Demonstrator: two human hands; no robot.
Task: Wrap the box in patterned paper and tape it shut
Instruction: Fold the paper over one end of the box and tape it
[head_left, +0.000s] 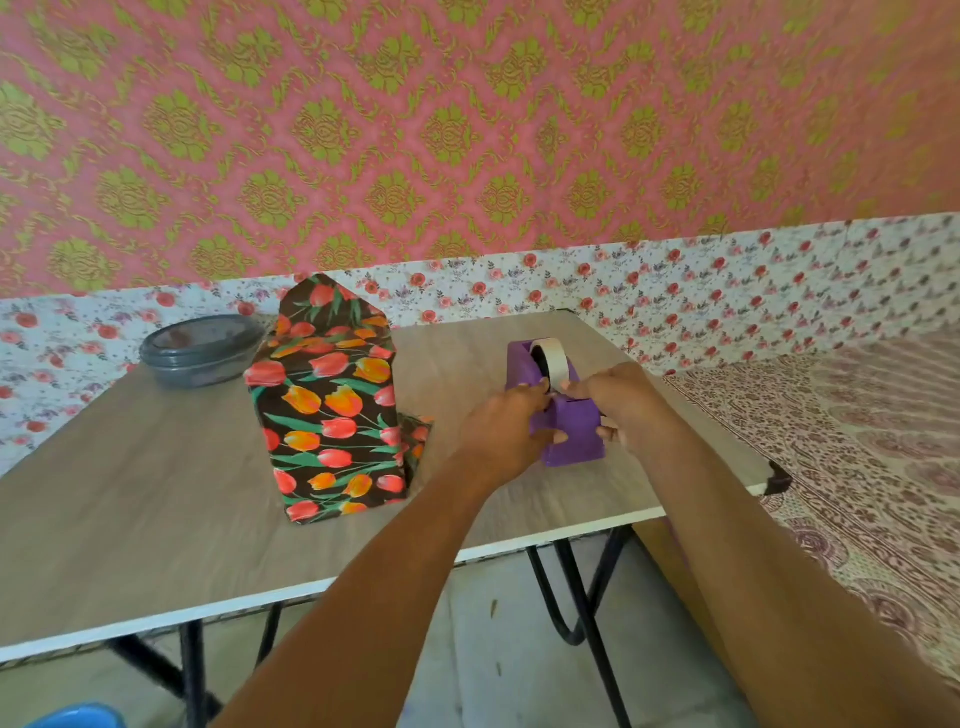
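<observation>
Two hands gripping purple plastic tape dispenser (574, 434), left hand (501, 431) and right hand (623, 402) curling round its sides, tulip-papered box (327, 415) standing on end to its left on wood-grain table (156, 519), long axis vertical, pointed flap (324, 296) sticking up

Glossy paper wrap (332, 415); plastic dispenser (569, 421); matt wood-grain table (156, 519).

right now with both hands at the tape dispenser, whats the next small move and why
Probably pull a short strip off the tape roll: the left hand and right hand grip the purple tape dispenser, and the pointed top flap of the tulip-paper box stands up, untaped.
</observation>
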